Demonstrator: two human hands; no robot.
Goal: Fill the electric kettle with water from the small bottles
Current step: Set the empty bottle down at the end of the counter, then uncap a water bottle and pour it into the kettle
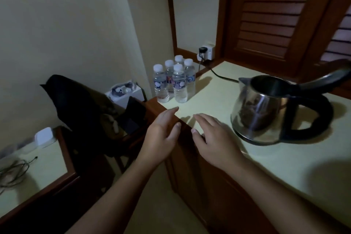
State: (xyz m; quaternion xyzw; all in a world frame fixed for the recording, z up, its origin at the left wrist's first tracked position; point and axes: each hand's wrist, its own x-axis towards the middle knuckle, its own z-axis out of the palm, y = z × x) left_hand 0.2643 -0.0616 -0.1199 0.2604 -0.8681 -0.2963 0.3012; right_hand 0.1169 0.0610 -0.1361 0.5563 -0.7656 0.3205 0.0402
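Observation:
A steel electric kettle (266, 112) with a black handle stands on the pale counter (284, 167), its lid (326, 80) raised open. Several small capped water bottles (179, 83) stand in a cluster at the counter's far left corner. My left hand (161, 137) hovers with straight fingers over the counter's wooden edge, holding nothing. My right hand (214, 138) reaches forward just above the counter, fingers relaxed and empty, left of the kettle and short of the bottles.
A black power cord (222, 76) runs from the wall socket (207, 51) towards the kettle. A chair draped with dark clothing (79, 110) stands left of the counter. A lower table (38, 167) at the left carries cables and a white charger.

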